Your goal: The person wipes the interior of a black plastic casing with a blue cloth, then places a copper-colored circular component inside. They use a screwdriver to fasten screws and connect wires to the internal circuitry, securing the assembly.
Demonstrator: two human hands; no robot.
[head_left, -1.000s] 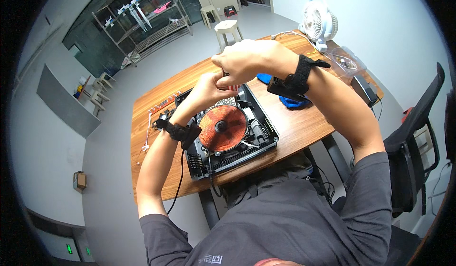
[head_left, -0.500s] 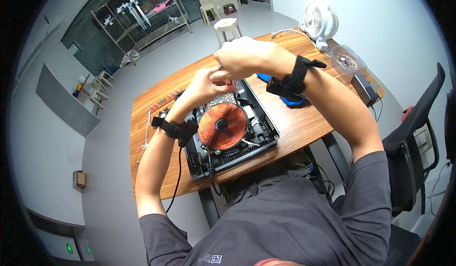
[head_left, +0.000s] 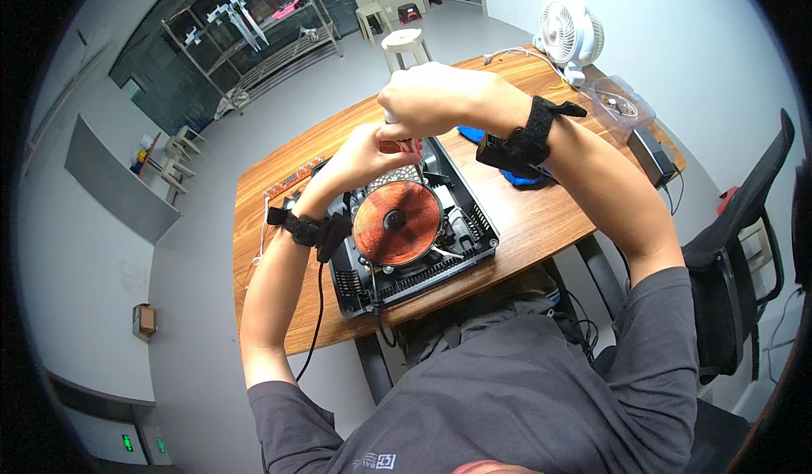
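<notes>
An opened induction cooker (head_left: 463, 258) lies on the wooden table, its inside facing up. Its round copper coil (head_left: 376, 233) shows fully, with a perforated metal part behind it, partly under my hands. My right hand (head_left: 427, 98) is closed over the top of what looks like a screwdriver (head_left: 411, 146), with a red and white handle and a thin shaft below. Just under it, my left hand (head_left: 372, 154) pinches the red part between thumb and fingers. The two hands touch above the cooker's far side. My palms hide most of the tool, and its tip is not clear.
Right of the cooker lies a blue cloth-like thing (head_left: 524, 180). A white fan (head_left: 568, 34), a clear plastic box (head_left: 622, 102) and a black power adapter (head_left: 650, 159) stand along the table's right side. A black cable (head_left: 318, 322) hangs from my left wrist.
My hands have shifted very slightly over the cooker, and a little more of the red handle shows between them. Both keep their hold. The cooker lies as before.
</notes>
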